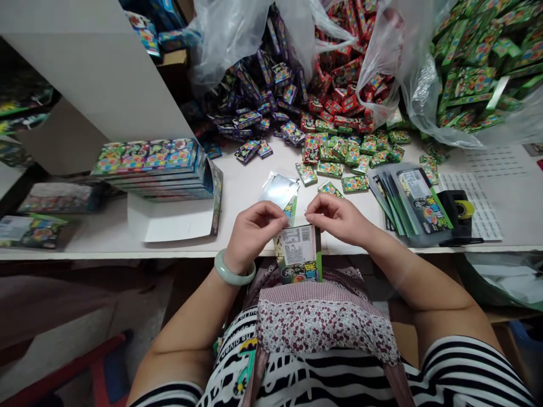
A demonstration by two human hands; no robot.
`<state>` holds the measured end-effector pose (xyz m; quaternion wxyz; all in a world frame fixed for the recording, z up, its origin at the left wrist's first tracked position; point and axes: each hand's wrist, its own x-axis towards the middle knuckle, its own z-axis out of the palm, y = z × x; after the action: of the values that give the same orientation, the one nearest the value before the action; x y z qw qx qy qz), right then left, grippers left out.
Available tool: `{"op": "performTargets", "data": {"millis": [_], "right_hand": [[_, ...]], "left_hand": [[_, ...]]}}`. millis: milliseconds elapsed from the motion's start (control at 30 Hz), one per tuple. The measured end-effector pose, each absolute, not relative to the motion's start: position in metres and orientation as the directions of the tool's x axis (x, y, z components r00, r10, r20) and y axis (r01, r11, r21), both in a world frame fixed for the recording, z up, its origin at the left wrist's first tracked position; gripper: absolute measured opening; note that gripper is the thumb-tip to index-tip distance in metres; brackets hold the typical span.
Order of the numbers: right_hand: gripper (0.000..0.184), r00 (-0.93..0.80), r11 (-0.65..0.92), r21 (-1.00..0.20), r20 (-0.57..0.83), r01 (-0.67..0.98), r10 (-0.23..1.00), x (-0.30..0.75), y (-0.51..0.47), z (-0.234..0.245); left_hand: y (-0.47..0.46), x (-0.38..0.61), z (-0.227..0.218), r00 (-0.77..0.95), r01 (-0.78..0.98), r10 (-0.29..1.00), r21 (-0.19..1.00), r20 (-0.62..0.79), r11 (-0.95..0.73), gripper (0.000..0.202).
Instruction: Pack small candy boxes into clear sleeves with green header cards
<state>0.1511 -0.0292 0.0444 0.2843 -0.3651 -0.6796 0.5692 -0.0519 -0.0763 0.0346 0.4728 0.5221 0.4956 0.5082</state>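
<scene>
My left hand (261,229) and my right hand (337,217) pinch the two upper corners of a printed packet (299,254). It hangs upright over the table's front edge, in front of my apron, with a white label and barcode towards me. Just beyond my fingers, a shiny clear bag (280,189) lies on the table with a green printed corner showing. Small green candy boxes (331,169) lie loose past it. A stack of similar printed packets (418,200) rests to the right of my right forearm.
Plastic bags of purple boxes (258,85), red boxes (348,85) and green boxes (475,79) stand along the back. An open display carton (178,217) with a stack of printed cartons (148,161) is on the left. A tape dispenser (460,212) sits on the right near sticker sheets (479,195).
</scene>
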Motion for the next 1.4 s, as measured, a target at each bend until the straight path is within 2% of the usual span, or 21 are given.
{"op": "performTargets", "data": {"millis": [100, 233, 367, 467, 600, 733, 800, 867, 933, 1000, 1033, 1100, 1167, 1300, 1400], "right_hand": [[0.015, -0.608, 0.149, -0.971, 0.007, 0.185, 0.794, 0.158, -0.032, 0.046], [0.010, -0.622, 0.368, -0.918, 0.201, 0.150, 0.757, 0.167, -0.043, 0.038], [0.002, -0.552, 0.508, -0.846, 0.349, 0.163, 0.758, 0.167, -0.052, 0.024], [0.003, -0.526, 0.457, -0.876, 0.319, 0.154, 0.789, 0.167, -0.054, 0.020], [0.019, -0.497, 0.364, -0.923, 0.259, 0.127, 0.828, 0.171, -0.053, 0.021], [0.006, -0.497, 0.461, -0.871, 0.329, 0.169, 0.803, 0.168, -0.058, 0.021], [0.007, -0.489, 0.446, -0.880, 0.320, 0.164, 0.811, 0.168, -0.060, 0.021], [0.010, -0.510, 0.354, -0.928, 0.250, 0.116, 0.823, 0.174, -0.056, 0.021], [0.020, -0.506, 0.231, -0.970, 0.161, 0.080, 0.847, 0.191, -0.044, 0.018], [0.026, -0.404, 0.157, -0.974, 0.080, 0.161, 0.911, 0.217, -0.027, 0.010], [0.023, -0.314, 0.138, -0.953, 0.049, 0.269, 0.948, 0.231, -0.018, 0.004], [0.014, -0.183, 0.103, -0.827, 0.000, 0.552, 0.983, 0.256, -0.006, -0.009], [0.012, -0.172, 0.084, -0.657, -0.071, 0.749, 0.982, 0.270, -0.001, -0.022], [0.023, -0.212, 0.112, -0.431, -0.191, 0.895, 0.958, 0.266, -0.005, -0.039], [0.024, -0.168, 0.090, -0.346, -0.203, 0.934, 0.964, 0.257, -0.007, -0.042]], "left_hand": [[-0.082, -0.059, 0.036, 0.094, 0.067, 0.982, 0.983, 0.167, -0.173, 0.012], [-0.087, -0.072, 0.030, 0.240, 0.121, 0.930, 0.942, 0.277, -0.312, 0.009], [-0.090, -0.072, 0.020, 0.274, 0.129, 0.928, 0.946, 0.255, -0.298, 0.015], [-0.092, -0.067, 0.016, 0.192, 0.095, 0.957, 0.966, 0.219, -0.240, 0.021], [-0.092, -0.065, 0.018, 0.196, 0.132, 0.934, 0.936, 0.299, -0.327, 0.015], [-0.092, -0.064, 0.018, 0.232, 0.166, 0.928, 0.928, 0.292, -0.333, 0.013], [-0.092, -0.063, 0.018, 0.226, 0.186, 0.938, 0.933, 0.265, -0.308, 0.016], [-0.091, -0.062, 0.020, 0.222, 0.204, 0.939, 0.930, 0.262, -0.307, 0.017], [-0.091, -0.062, 0.022, 0.229, 0.207, 0.933, 0.923, 0.277, -0.324, 0.014], [-0.091, -0.063, 0.022, 0.213, 0.197, 0.931, 0.920, 0.297, -0.338, 0.010], [-0.090, -0.063, 0.021, 0.187, 0.192, 0.934, 0.921, 0.305, -0.340, 0.008], [-0.089, -0.062, 0.016, 0.113, 0.194, 0.941, 0.922, 0.319, -0.336, 0.006], [-0.087, -0.061, 0.010, 0.040, 0.202, 0.947, 0.925, 0.319, -0.321, 0.005], [-0.080, -0.058, 0.001, 0.028, 0.211, 0.942, 0.920, 0.333, -0.331, 0.006], [-0.077, -0.059, 0.001, 0.049, 0.216, 0.939, 0.914, 0.342, -0.344, 0.007]]}}
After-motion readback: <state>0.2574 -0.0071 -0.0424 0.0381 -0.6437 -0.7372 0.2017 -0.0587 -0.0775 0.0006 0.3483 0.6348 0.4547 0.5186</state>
